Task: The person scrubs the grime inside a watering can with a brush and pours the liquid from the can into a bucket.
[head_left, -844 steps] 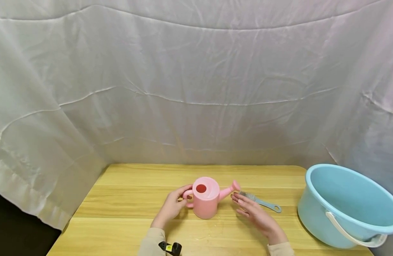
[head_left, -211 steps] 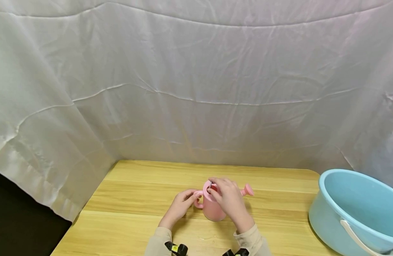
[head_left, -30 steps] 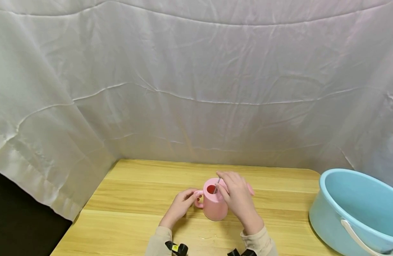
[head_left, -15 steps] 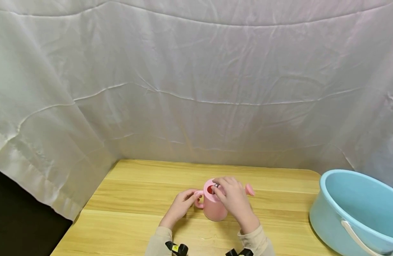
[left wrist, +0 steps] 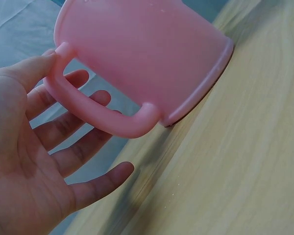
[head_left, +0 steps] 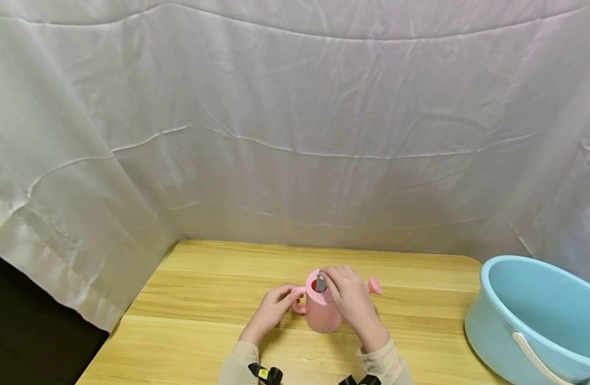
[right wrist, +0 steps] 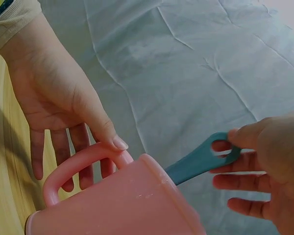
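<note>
Pale drapery (head_left: pixel 295 133) hangs behind a wooden table (head_left: pixel 203 299). Thumb and forefinger of the right hand (head_left: pixel 349 297) pinch the holed end of a blue-green tool (right wrist: pixel 188 163), other fingers apart; its lower part is hidden inside an upright pink watering can (head_left: pixel 322 314) on the table. The left hand (head_left: pixel 270 308) pinches the can's handle (left wrist: pixel 88 108) near its top, remaining fingers fanned loosely. Both forearms (head_left: pixel 242 361) reach in from the near edge; a light-blue bucket (head_left: pixel 492 321) stands at far right.
</note>
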Action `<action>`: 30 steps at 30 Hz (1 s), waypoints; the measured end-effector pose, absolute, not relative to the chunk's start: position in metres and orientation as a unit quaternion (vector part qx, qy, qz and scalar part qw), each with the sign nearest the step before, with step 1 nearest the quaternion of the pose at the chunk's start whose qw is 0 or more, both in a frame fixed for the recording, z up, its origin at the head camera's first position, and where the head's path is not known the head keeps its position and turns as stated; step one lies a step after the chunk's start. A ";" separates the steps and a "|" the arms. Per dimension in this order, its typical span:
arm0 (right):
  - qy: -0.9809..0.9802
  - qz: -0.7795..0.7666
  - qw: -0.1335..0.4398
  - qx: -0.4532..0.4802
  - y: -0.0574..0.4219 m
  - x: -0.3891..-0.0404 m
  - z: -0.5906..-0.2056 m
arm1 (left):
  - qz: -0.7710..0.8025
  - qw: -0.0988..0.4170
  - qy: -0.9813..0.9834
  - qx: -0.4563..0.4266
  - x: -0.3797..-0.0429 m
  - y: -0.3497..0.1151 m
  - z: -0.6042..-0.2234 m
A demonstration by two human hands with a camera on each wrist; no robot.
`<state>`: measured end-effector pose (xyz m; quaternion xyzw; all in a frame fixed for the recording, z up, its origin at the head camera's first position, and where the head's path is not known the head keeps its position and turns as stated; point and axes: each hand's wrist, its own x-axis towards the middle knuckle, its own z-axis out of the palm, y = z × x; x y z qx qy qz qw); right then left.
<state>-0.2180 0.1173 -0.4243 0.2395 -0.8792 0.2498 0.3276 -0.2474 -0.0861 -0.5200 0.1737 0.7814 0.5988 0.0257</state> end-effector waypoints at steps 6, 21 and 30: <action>-0.836 0.282 0.392 0.260 0.120 -0.219 -0.421 | 0.601 0.028 0.782 0.165 -0.247 -0.085 -0.520; -0.854 0.252 0.371 0.263 0.118 -0.220 -0.425 | 0.609 0.034 0.776 0.164 -0.246 -0.085 -0.519; -0.890 0.225 0.312 0.245 0.115 -0.218 -0.430 | 0.615 0.037 0.769 0.173 -0.247 -0.086 -0.519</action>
